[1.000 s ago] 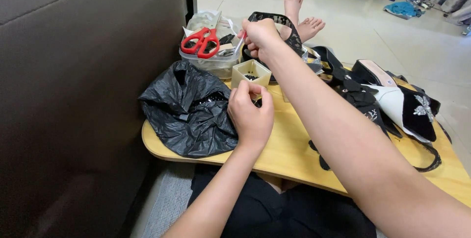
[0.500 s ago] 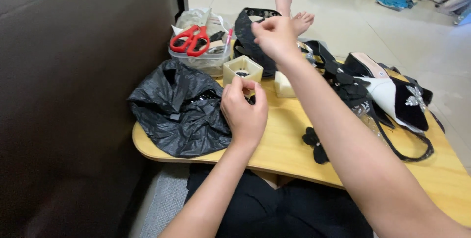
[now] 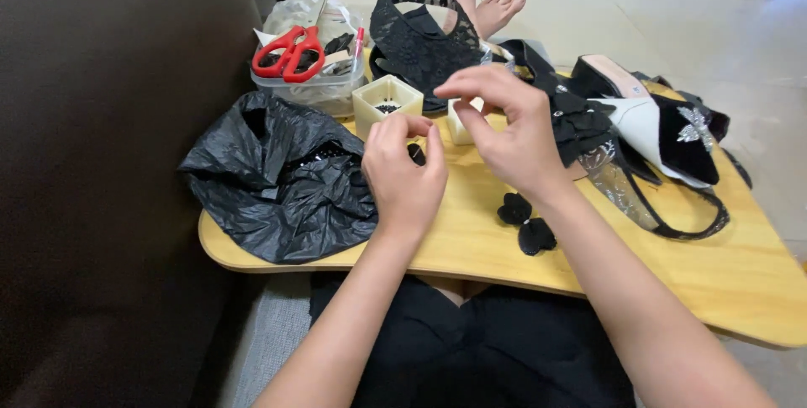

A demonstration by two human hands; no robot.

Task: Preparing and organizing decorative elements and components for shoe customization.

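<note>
Landmark: small cream hexagonal cup, standing upright on the light wooden lap table, dark beads inside.

Left hand just in front of the cup, above the tabletop. Fingers curled narrow, thumb and forefinger pinched together on a small black piece; its kind is too small to tell.

Right hand to the right of the cup, raised off the table. Fingertips drawn close in a pinch; whether anything sits between them cannot be told.

A second cream cup stands just right of the landmark, partly hidden behind the right hand.

Edges and room: the table's near rim curves in front of the cup, over the person's lap. Bare wood runs right and forward of the cup, out to the far right corner. Two black fabric flowers lie on that bare stretch, well forward-right of the cup.

Crowding: crumpled black plastic bag fills the table left of the cup, reaching the left rim. Clear container with red scissors just behind-left. Black lace piece just behind. Black-and-white shoe and a black strap well to the right.
</note>
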